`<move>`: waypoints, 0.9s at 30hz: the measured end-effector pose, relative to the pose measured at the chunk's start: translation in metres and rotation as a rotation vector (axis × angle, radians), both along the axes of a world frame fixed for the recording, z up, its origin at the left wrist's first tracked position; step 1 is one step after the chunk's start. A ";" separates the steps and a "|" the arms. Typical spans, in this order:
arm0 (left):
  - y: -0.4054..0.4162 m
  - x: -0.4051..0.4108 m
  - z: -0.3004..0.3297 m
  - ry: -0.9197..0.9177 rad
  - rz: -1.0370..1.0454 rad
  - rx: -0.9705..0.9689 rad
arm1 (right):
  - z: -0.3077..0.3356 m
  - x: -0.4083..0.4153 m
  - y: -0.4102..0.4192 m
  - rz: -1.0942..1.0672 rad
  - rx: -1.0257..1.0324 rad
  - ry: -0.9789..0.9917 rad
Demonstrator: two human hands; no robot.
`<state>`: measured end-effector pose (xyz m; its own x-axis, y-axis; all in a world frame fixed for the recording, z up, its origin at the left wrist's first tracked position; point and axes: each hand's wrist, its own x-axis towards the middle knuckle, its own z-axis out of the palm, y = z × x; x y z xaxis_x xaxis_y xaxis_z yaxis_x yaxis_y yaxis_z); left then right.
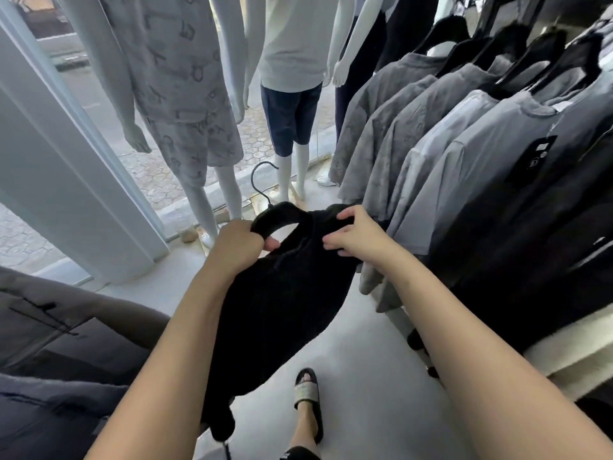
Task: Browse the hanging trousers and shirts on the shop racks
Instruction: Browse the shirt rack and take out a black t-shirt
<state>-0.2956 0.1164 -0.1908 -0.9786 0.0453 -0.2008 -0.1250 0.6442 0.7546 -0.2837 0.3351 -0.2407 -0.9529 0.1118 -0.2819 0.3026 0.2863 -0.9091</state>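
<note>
Black fabric of a shirt (282,303) on a hanger (265,194) is hanging between both hands, off the rack: left hand (240,247) is gripping the hanger's shoulder, right hand (356,235) is pinching the collar beside the grey shirts (414,127).

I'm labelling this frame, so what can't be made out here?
Head view only:
- Black garment: front detail lost in dark fabric; shirt or trousers unclear.
- Hanger: mostly wrapped by the garment and left hand.
- Tag on the hanging shirts: print too small.
- Right hand: fingertips buried in cloth.
</note>
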 end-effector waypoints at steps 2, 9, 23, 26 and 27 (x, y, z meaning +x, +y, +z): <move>0.006 0.002 0.010 -0.005 -0.061 -0.058 | 0.004 0.007 0.008 -0.013 0.013 0.000; 0.044 0.007 0.035 0.058 -0.196 -0.162 | 0.032 0.030 0.037 0.080 0.230 -0.076; 0.139 0.003 0.083 0.109 -0.449 -0.038 | 0.091 0.066 0.105 -0.281 0.455 0.136; 0.170 -0.004 0.092 0.110 -0.508 0.029 | 0.104 0.070 0.117 -0.337 0.425 0.206; 0.180 -0.006 0.095 0.104 -0.547 0.048 | 0.108 0.071 0.120 -0.349 0.400 0.217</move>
